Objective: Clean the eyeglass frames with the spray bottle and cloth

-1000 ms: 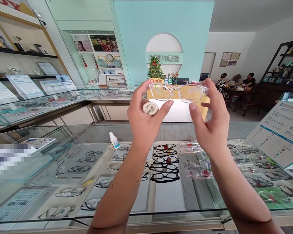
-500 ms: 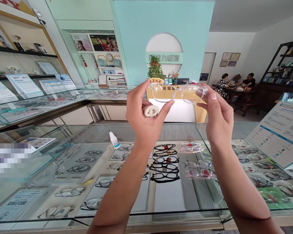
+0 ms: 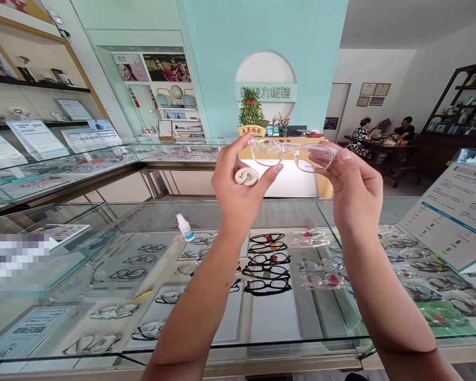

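Note:
A pair of clear-framed eyeglasses (image 3: 289, 150) is held up above the glass counter, lenses facing me. My left hand (image 3: 238, 185) is closed, gripping the left end of the frame with thumb and index finger. A rolled whitish cloth (image 3: 246, 176) is tucked in the same palm under the other fingers. My right hand (image 3: 355, 185) pinches the right end of the frame between thumb and fingers; the temple on that side is partly hidden behind them.
Below lies a glass display counter (image 3: 206, 349) with several eyeglasses (image 3: 267, 272) inside. A small white spray bottle (image 3: 185, 227) stands on it at left. A slanted information sign (image 3: 452, 211) is at right. Across the room are a cashier desk (image 3: 285, 185) and two seated people (image 3: 405, 132).
The eyeglasses have tilted slightly, with the right end a little lower. Both hands have shifted slightly to the right, keeping their hold.

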Tool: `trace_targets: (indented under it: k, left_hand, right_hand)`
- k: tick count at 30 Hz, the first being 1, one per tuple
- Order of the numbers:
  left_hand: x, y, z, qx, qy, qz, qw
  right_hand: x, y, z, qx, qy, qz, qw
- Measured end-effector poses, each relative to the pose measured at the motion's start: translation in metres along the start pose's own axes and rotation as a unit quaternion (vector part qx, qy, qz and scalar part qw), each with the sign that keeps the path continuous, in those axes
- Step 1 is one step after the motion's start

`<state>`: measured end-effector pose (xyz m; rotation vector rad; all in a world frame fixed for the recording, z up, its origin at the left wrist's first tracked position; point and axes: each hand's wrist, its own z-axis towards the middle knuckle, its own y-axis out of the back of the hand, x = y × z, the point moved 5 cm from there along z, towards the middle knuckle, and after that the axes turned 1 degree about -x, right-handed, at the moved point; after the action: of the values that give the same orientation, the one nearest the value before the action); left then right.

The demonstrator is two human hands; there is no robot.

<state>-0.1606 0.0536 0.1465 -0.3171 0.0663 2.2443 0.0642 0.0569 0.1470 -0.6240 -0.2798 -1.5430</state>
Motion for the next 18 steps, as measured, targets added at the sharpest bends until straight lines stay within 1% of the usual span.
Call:
trace_targets:
  k: [6, 12, 15, 18]
  left_hand:
    - [-0.0018, 0.0, -0.0002, -0.002, 0.003, 0.009, 1.0]
    - [-0.0057, 0.0044, 0.0023, 0.01, 0.001, 0.015, 1.0]
    - [-0.0063, 0.0065, 0.0045, 0.018, 0.006, 0.005, 1.0]
    - [-0.0053, 0.0057, 0.0061, 0.026, 0.02, -0.018, 0.999]
  right_hand:
    - [-0.0026, -0.0013, -0.0003, 0.01, 0.025, -0.005, 1.0]
    - [-0.0056, -0.0048, -0.001, 0.001, -0.004, -0.021, 1.0]
    - [-0.0039, -0.0053, -0.002, -0.004, -0.015, -0.005, 1.0]
    - [-0.0003, -0.0055, -0.0031, -0.006, -0.01, 0.014, 1.0]
